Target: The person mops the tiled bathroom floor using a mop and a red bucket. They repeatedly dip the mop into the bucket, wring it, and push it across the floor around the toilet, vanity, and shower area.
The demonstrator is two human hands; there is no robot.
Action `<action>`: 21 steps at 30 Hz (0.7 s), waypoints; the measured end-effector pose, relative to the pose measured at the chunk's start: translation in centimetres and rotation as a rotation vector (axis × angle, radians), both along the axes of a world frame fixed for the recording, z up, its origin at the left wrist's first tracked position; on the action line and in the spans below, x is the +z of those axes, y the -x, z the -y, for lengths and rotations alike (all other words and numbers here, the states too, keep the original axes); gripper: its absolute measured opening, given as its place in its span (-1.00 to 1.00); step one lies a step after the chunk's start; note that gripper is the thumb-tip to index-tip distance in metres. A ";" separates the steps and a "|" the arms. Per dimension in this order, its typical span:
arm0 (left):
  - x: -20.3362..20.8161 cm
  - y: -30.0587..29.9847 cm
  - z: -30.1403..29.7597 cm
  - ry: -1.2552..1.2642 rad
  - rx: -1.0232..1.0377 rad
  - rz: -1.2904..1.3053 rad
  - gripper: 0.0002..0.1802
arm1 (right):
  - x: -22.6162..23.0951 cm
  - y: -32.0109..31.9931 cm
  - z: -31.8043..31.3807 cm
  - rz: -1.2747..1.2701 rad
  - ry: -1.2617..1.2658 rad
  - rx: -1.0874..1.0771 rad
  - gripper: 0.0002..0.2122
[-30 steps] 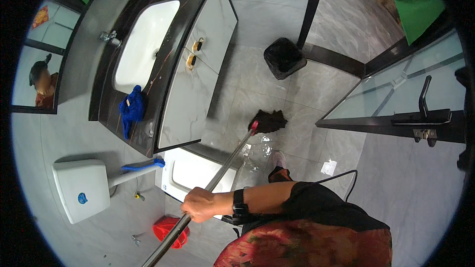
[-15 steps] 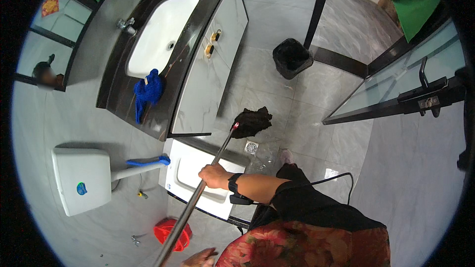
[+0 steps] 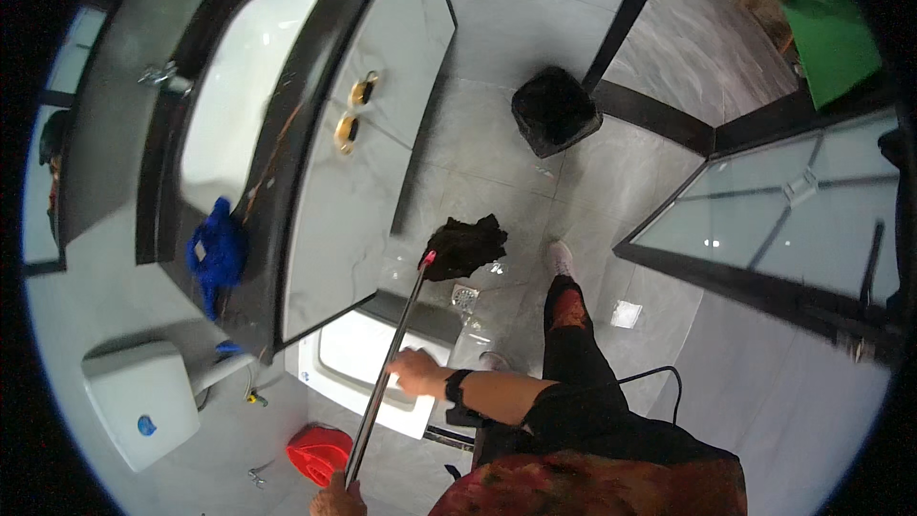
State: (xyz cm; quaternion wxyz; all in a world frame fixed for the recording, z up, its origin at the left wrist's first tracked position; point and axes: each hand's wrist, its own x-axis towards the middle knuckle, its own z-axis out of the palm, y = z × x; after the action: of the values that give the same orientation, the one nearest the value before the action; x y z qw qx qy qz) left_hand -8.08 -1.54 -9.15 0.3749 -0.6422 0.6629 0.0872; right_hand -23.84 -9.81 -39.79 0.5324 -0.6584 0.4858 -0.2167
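My right hand (image 3: pixel 416 373), with a black band at its wrist, is closed around the metal pole of a mop (image 3: pixel 387 363). Lower down, near the pole's upper end, my left hand (image 3: pixel 336 497) also wraps it, partly cut off by the picture's edge. From my hands the pole slants away to a pink-red joint. There a dark, shaggy mop head (image 3: pixel 466 247) lies spread on the grey tiles, beside the cabinet's foot and just beyond a square floor drain (image 3: pixel 465 298). Under the pole is a white squat toilet pan (image 3: pixel 334 349).
At left stands a cabinet (image 3: pixel 368 162) with a white sink (image 3: pixel 239 105) and a blue cloth (image 3: pixel 218 253). A black bin (image 3: pixel 556 115) is by the doorway; a glass door (image 3: pixel 764 229) stands ajar at right. A red basin (image 3: pixel 320 454) and a cistern (image 3: pixel 143 406) are at lower left.
My left hand, earlier off the pole with fingers spread, now grips it. The mop head has shifted slightly left in view. One of my feet shows farther forward, and the view has turned.
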 end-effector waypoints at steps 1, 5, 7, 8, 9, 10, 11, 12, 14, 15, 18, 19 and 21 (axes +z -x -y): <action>-1.1 0.8 0.7 -0.048 0.062 -0.018 -0.72 | -3.3 3.3 1.4 -0.010 -0.089 -0.076 -0.86; -5.2 4.0 5.7 -0.138 0.089 -0.136 -0.70 | -14.8 19.3 5.5 -0.371 -0.230 -0.330 -0.81; -7.0 6.0 8.7 -0.276 0.373 -0.007 -0.63 | -19.0 27.0 7.3 -0.529 -0.352 -0.428 -0.79; -7.6 7.2 9.9 -0.276 0.414 0.001 -0.62 | -20.9 30.6 8.2 -0.473 -0.414 -0.487 -0.80; -8.3 8.4 11.1 -0.273 0.454 0.012 -0.61 | -22.7 33.0 9.4 -0.603 -0.404 -0.487 -0.80; -9.0 9.6 12.2 -0.269 0.491 0.024 -0.59 | -24.1 35.6 10.0 -0.582 -0.362 -0.560 -0.80; -9.8 10.7 13.1 -0.276 0.517 0.034 -0.58 | -25.6 37.8 10.5 -0.582 -0.361 -0.623 -0.80; -10.7 11.8 13.9 -0.290 0.506 0.050 -0.57 | -27.2 39.4 11.2 -0.569 -0.392 -0.635 -0.79; -12.6 13.6 15.2 -0.314 0.484 0.077 -0.55 | -30.2 42.0 12.3 -0.537 -0.444 -0.667 -0.74; -13.5 14.3 15.7 -0.329 0.514 0.083 -0.53 | -31.6 43.1 12.9 -0.525 -0.469 -0.685 -0.71; -15.8 15.7 16.8 -0.352 0.583 0.086 -0.47 | -35.4 44.9 14.5 -0.517 -0.614 -0.716 -0.67; -16.4 15.9 17.1 -0.347 0.593 0.076 -0.45 | -36.5 45.1 15.0 -0.519 -0.672 -0.722 -0.66; -17.3 16.0 17.5 -0.338 0.648 0.063 -0.43 | -38.5 45.0 15.7 -0.521 -0.642 -0.735 -0.64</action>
State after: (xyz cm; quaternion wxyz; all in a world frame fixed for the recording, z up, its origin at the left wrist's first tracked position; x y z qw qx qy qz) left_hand -24.12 -18.99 -26.46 0.4490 -0.7502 0.3892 0.2899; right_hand -68.87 -25.52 -78.29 0.4578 -0.2819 0.8411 -0.0594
